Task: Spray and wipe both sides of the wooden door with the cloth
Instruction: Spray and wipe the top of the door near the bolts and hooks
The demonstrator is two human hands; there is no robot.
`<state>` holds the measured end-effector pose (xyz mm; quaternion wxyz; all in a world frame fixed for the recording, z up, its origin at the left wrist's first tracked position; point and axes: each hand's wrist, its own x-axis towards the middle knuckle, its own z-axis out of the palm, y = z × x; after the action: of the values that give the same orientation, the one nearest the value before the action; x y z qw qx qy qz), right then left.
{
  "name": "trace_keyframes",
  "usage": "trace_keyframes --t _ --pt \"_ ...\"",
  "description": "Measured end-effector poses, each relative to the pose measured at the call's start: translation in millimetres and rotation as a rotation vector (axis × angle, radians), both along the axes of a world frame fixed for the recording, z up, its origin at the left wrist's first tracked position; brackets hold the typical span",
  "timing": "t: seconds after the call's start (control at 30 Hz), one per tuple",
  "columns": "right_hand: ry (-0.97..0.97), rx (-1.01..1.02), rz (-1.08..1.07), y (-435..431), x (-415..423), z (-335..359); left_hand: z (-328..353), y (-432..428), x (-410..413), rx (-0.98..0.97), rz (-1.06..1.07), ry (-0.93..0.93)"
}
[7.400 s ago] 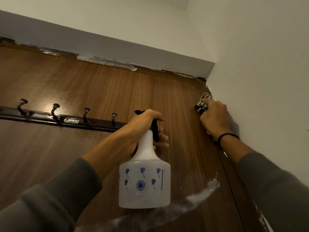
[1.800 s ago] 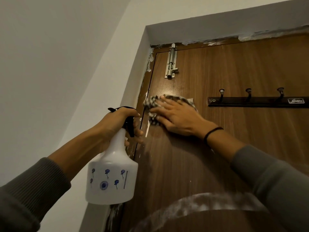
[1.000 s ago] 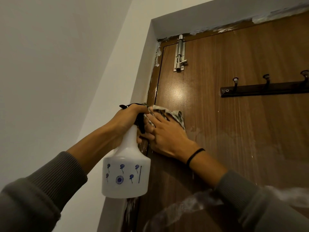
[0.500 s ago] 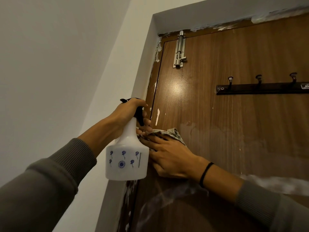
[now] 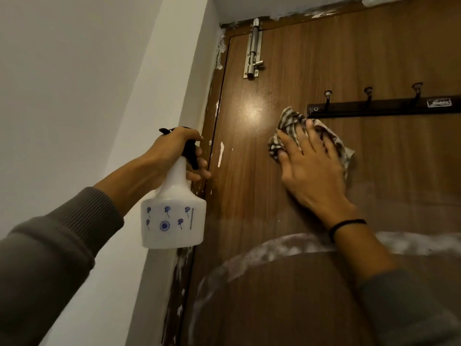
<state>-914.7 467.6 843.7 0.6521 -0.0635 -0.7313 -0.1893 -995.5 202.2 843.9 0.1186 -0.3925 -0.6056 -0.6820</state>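
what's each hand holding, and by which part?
Left hand grips the spray bottle at its neck, by the black trigger. Right hand presses the striped cloth flat on the door, fingers straight.

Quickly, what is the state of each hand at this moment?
Left hand: closed, gripping the spray bottle by its neck.
Right hand: open, fingers flat, pressing the cloth on the door.

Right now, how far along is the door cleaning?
Done: the door shines, seemingly wiped, near the bolt. In hand: the right hand presses the cloth beside the hook rail; the left hand holds the spray bottle. Left: the white streak below, and the unseen other side.
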Motion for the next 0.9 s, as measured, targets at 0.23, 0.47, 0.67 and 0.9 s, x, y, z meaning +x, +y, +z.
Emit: trace_keyframes --t 0.23,0.47,0.67,0.9 --pt "-0.107 0.001 0.060 -54 -41 -22 -1 3 -5 0.011 0.009 0.012" --pt "-0.325 0.323 0.032 -38 -36 -17 2 0 -4 0.057 -0.003 -0.031" --pt "-0.161 0.086 -0.053 65 70 6 -2 -1 -8 0.054 -0.013 -0.005" --pt "0.037 -0.185 -0.038 73 88 -4 -4 0 -9 0.076 -0.038 0.005"
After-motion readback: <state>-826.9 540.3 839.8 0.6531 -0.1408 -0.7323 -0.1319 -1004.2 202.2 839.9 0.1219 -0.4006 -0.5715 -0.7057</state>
